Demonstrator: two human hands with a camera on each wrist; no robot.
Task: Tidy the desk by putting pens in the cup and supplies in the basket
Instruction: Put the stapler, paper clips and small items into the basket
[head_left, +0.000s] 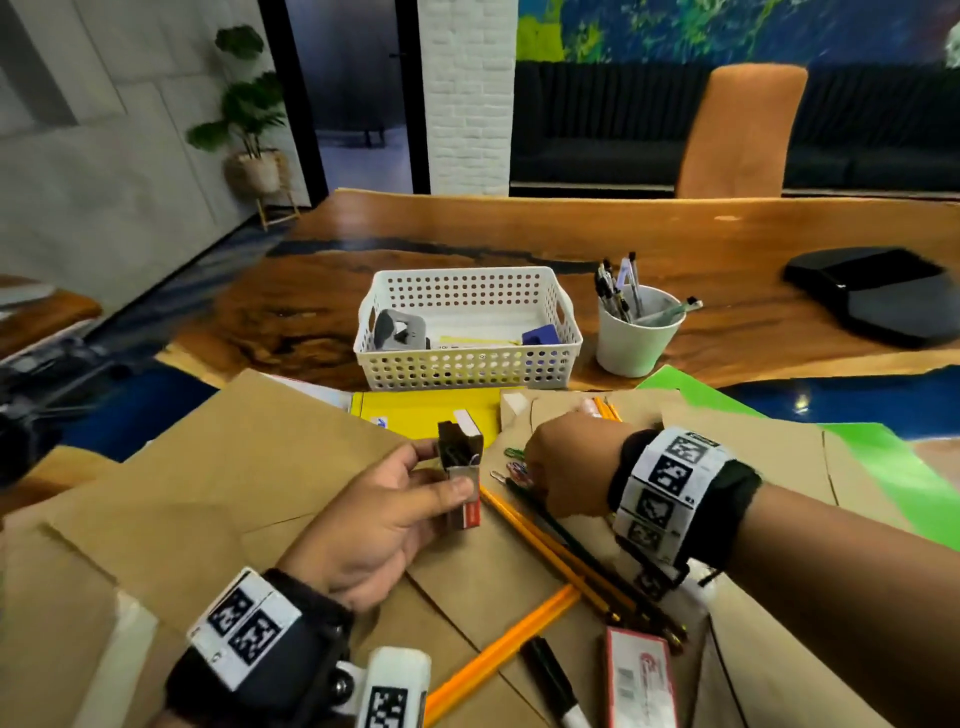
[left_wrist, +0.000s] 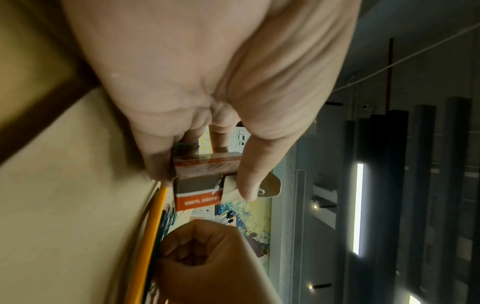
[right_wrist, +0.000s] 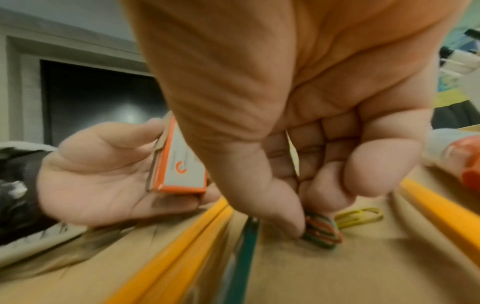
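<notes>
Left hand (head_left: 379, 514): small orange-and-grey cardboard paper-clip box (head_left: 460, 480) is gripped between thumb and fingers, open end up, held just above the brown kraft-paper envelopes (head_left: 218, 483) covering the near counter (head_left: 649, 234). "VINYL COATE…" is legible on the box in the left wrist view.

Right hand (head_left: 563, 470): fingers are curled down onto the envelope, thumb and fingertips pinched on a small bunch of coloured vinyl-coated paper clips (right_wrist: 322, 230). One yellow paper clip (right_wrist: 359, 217) is left loose just beside the bunch. The hands are close together but not touching.

Yellow pencils (head_left: 550, 551) and a dark green pencil (right_wrist: 242, 261) lie under and beside the right hand. A black marker (head_left: 553, 680) lies nearer the wearer.

White perforated plastic basket (head_left: 467, 332), supplies inside, sits further back; white cup (head_left: 636, 332) with pens in it stands to its right.
</notes>
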